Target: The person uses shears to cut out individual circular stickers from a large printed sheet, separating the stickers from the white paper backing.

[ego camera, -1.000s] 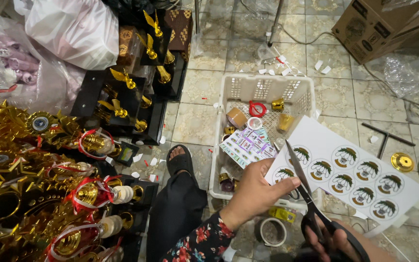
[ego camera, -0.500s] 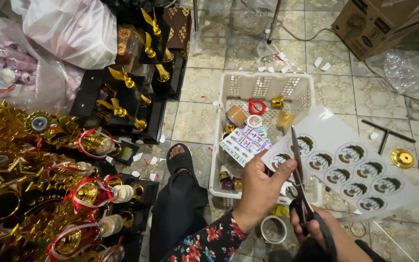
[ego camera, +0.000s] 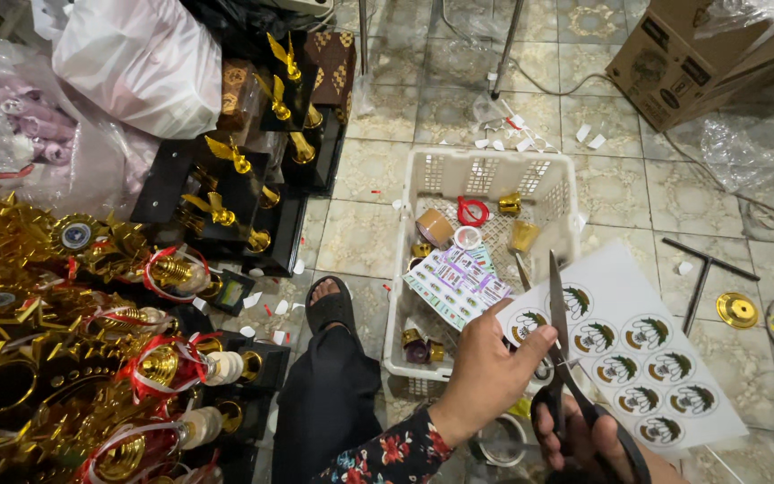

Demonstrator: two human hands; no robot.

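Observation:
My left hand [ego camera: 493, 375] pinches the near left edge of a white sticker sheet [ego camera: 647, 350] printed with rows of round green-and-white emblems. My right hand [ego camera: 589, 439], low at the frame's bottom edge, grips black-handled scissors [ego camera: 564, 358]. The blades point away from me and sit at the sheet's left edge beside one round emblem. The sheet is held above the floor, over the corner of a white plastic basket [ego camera: 494, 170].
The basket holds a second printed sheet [ego camera: 455, 283], tape rolls, a red ring and small gold parts. Gold trophies with red-white ribbons [ego camera: 91, 358] crowd the left. My sandalled foot [ego camera: 331, 305] rests on the tiled floor. A cardboard box [ego camera: 700, 54] stands far right; a gold disc [ego camera: 737, 309] lies right.
The sheet has turned and shifted slightly in my left hand. The scissors have moved along its left edge, and my right hand has dropped lower in the frame.

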